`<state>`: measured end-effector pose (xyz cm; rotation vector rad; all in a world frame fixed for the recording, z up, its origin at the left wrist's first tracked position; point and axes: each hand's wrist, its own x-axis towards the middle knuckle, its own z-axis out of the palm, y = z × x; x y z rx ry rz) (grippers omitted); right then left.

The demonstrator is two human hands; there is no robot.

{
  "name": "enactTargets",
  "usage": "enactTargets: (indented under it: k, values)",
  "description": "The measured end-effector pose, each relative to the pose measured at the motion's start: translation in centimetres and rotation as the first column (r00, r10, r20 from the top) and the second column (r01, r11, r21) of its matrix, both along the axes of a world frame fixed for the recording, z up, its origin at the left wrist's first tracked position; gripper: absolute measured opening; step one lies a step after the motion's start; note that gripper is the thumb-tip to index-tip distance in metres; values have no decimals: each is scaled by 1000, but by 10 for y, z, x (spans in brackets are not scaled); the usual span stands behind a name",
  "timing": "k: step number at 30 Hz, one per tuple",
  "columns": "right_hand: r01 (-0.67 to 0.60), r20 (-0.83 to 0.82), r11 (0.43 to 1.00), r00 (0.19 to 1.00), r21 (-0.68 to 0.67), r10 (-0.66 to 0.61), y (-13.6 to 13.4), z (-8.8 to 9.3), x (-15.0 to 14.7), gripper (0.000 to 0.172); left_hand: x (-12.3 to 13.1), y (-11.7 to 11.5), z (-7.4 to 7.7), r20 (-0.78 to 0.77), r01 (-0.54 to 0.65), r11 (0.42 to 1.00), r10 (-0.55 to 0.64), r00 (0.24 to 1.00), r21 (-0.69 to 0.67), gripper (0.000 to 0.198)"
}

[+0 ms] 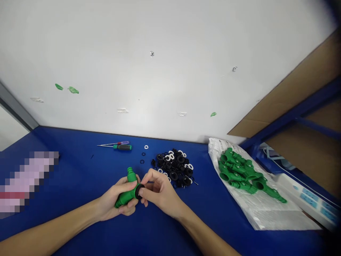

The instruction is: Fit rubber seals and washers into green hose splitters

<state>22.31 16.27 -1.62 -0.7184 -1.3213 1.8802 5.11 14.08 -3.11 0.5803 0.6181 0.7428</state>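
My left hand [115, 199] is wrapped round a green plastic T-shaped hose fitting [131, 175], its narrow ribbed end pointing away from me. On the fitting's right-hand opening sits a black ring [138, 191]. My right hand [158, 192] is closed, thumb and fingers pinching at this ring; whether a smaller part is also between the fingertips I cannot tell. Just beyond the right hand lies a pile of black and white rings [174, 165] mixed with small black parts. A lone white washer [146, 147] and two thin black rings [142, 158] lie left of the pile.
Two screwdrivers [122, 146] lie on the blue table [87, 170] near the white wall [165, 85]. At right, several green fittings [237, 170] rest on a plastic bag [277, 215], beside a white power strip [306, 195]. A pixelated patch covers the left edge.
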Motion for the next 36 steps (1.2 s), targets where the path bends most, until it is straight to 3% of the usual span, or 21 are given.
enactTargets:
  k: [9, 13, 15, 16, 19, 23, 26, 29, 34, 35, 36]
  values:
    - [-31, 9, 999, 999, -43, 32, 3, -4, 0, 41, 0, -1, 1, -11, 6, 1000, -6, 1000, 25, 25]
    - [-93, 137, 993, 987, 67, 83, 10, 4, 9, 34, 1, -2, 2, -4, 23, 999, -23, 1000, 37, 23]
    - [-63, 270, 975, 963, 211, 3, 17, 11, 17, 32, 1, -1, 2, 4, 36, 999, -36, 999, 41, 24]
    - [-25, 350, 948, 932, 318, -93, 23, 14, 20, 31, 1, -1, 2, 9, 43, 998, -43, 999, 40, 26]
    - [20, 495, 796, 773, 605, -397, 45, 20, 24, 23, -1, 0, 1, 23, 62, 998, -63, 998, 24, 29]
    - [-62, 528, 695, 699, 716, -482, 83, 22, 13, 11, 0, 1, 0, 20, 60, 998, -61, 998, 15, 28]
    - [-167, 563, 657, 689, 736, -456, 101, 23, -1, 17, 3, 0, 2, 6, 17, 999, -18, 1000, 38, 27]
    - [-239, 584, 638, 703, 732, -406, 98, 27, -6, 15, 7, 2, 4, -25, -78, 992, 81, 996, 96, 30]
    - [-265, 544, 676, 805, 688, -238, 55, 35, 10, 20, 7, 6, 9, -176, -316, 933, 344, 922, 171, 38]
    - [-272, 511, 663, 837, 697, -194, 45, 34, 13, 24, 6, 6, 10, -199, -356, 920, 385, 901, 165, 38]
    - [-297, 511, 637, 841, 711, -178, 36, 31, 16, 39, 6, 6, 10, -221, -384, 909, 412, 884, 161, 37]
